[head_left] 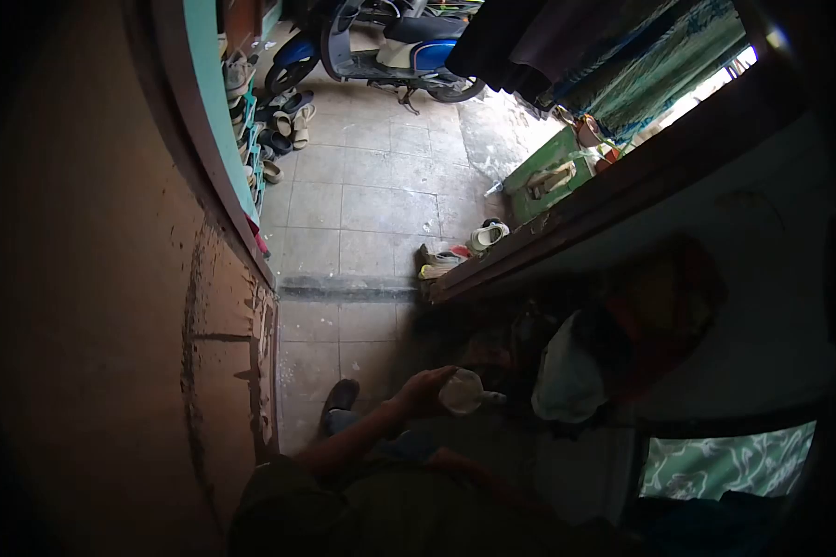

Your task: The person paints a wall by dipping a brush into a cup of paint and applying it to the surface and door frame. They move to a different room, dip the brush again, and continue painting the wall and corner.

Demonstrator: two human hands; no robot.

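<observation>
My left hand (427, 392) reaches forward from the lower left, fingers closed on a pale, round cup (462, 392). I see the cup from above, and a short handle-like piece juts from its right side. Whether anything is inside it I cannot make out. Below, in deep shadow, a dim skin-toned shape (464, 464) seems to be part of my right arm or hand; its fingers do not show. A dark shoe (342, 395) on my foot stands on the tiles, left of the cup.
A doorway opens onto a tiled floor (372, 204) with a blue scooter (381, 51) parked beyond. Shoes (293, 121) crowd a rack at left; more shoes (486, 236) lie by the right doorpost. A brown door (158, 278) stands left. A pale bundle (568, 371) is at right.
</observation>
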